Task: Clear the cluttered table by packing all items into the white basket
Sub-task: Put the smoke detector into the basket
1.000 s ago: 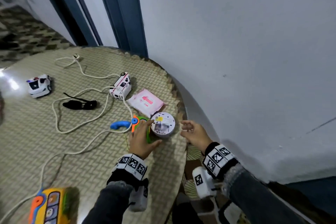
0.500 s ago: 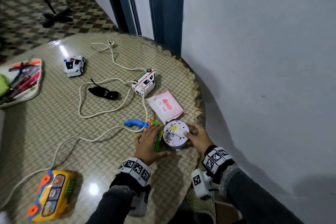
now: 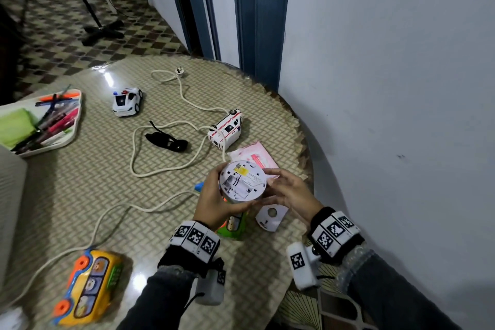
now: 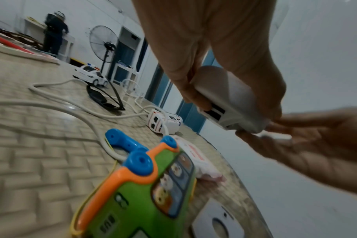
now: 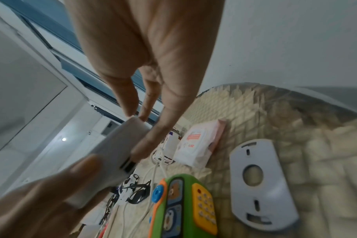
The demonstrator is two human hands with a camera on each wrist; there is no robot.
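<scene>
Both hands hold a white round device [image 3: 242,181] just above the table's near right edge, label side up. My left hand [image 3: 214,195] grips its left rim, thumb under the near edge. My right hand [image 3: 285,191] pinches its right rim. The left wrist view shows the device [image 4: 230,103] between the left hand [image 4: 214,64] and the right hand [image 4: 306,145]. From the right wrist, fingertips [image 5: 149,145] press the device [image 5: 112,157]. Under the hands lie a green toy phone [image 3: 233,225] and a white mounting plate [image 3: 270,218].
On the woven table top [image 3: 80,195] lie a pink wipes pack [image 3: 254,155], toy ambulance [image 3: 226,128], police car [image 3: 126,100], black sunglasses [image 3: 166,140], a long white cable [image 3: 160,169] and a yellow toy phone [image 3: 88,286]. A white tray of pens [image 3: 40,120] sits far left; the wall stands close on the right.
The right hand reached in and took the round device together with the left. Both hands lifted it off the table, leaving the mounting plate lying there.
</scene>
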